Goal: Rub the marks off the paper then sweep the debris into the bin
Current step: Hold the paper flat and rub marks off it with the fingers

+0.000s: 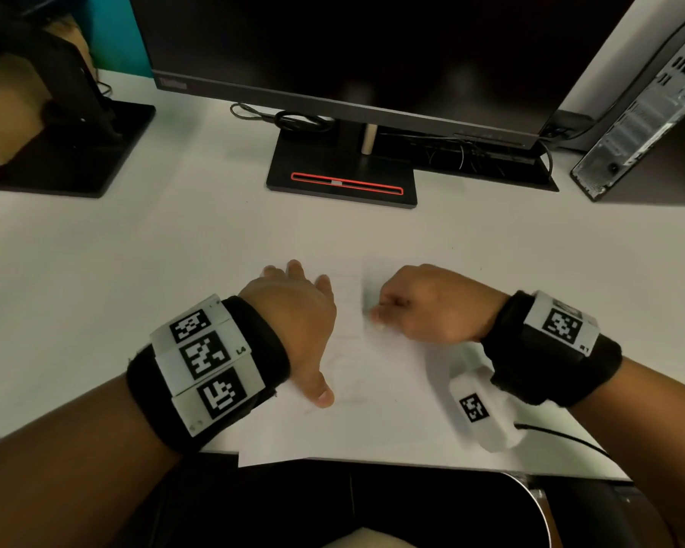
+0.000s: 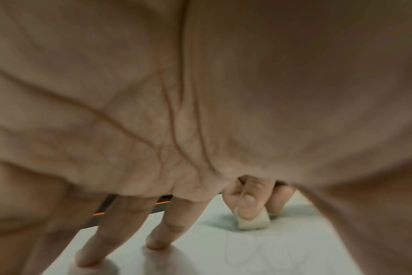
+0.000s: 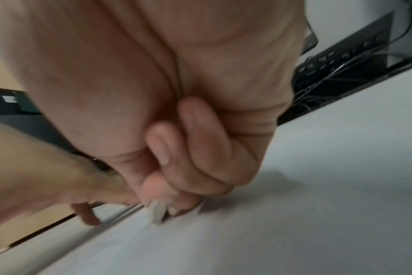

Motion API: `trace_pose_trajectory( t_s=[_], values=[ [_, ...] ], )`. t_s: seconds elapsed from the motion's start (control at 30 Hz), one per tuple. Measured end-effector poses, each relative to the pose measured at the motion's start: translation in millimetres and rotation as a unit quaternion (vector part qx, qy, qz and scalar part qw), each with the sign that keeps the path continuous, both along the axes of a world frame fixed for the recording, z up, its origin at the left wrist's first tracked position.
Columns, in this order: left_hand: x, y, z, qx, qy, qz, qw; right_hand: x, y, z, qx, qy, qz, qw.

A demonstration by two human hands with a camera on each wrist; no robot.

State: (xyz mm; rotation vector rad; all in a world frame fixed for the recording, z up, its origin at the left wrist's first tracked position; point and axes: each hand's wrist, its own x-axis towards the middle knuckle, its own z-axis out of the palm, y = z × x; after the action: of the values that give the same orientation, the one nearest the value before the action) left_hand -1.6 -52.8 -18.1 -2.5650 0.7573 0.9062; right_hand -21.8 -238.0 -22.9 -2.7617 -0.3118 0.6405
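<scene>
A white sheet of paper [image 1: 372, 389] with faint pencil marks lies on the desk near the front edge. My left hand [image 1: 293, 310] lies flat on the sheet's left part, fingers spread and straight, pressing it down; its fingertips [image 2: 87, 258] touch the paper. My right hand [image 1: 424, 306] is curled and pinches a small white eraser [image 2: 253, 222] between thumb and fingers. The eraser [image 3: 157, 212] touches the paper at the upper middle of the sheet. No bin is in view.
A monitor stand [image 1: 341, 172] with a red stripe sits behind the paper, with cables and a keyboard [image 1: 483, 156] beside it. A computer tower [image 1: 649, 124] stands at the right, a second black stand [image 1: 68, 152] at the left. A black cable [image 1: 562, 437] runs near the desk's front right.
</scene>
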Motion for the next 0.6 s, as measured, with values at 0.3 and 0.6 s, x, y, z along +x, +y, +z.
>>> trace_pose_trajectory(
  t_s=[0.3,0.6],
  values=[
    [0,3,-2,-0.013,0.01,0.006,1.0,5,-2,1,0.007,0.002,-0.014,1.0],
    [0,3,-2,-0.019,0.012,0.004,1.0,10,-2,0,0.007,-0.003,-0.019,1.0]
  ],
)
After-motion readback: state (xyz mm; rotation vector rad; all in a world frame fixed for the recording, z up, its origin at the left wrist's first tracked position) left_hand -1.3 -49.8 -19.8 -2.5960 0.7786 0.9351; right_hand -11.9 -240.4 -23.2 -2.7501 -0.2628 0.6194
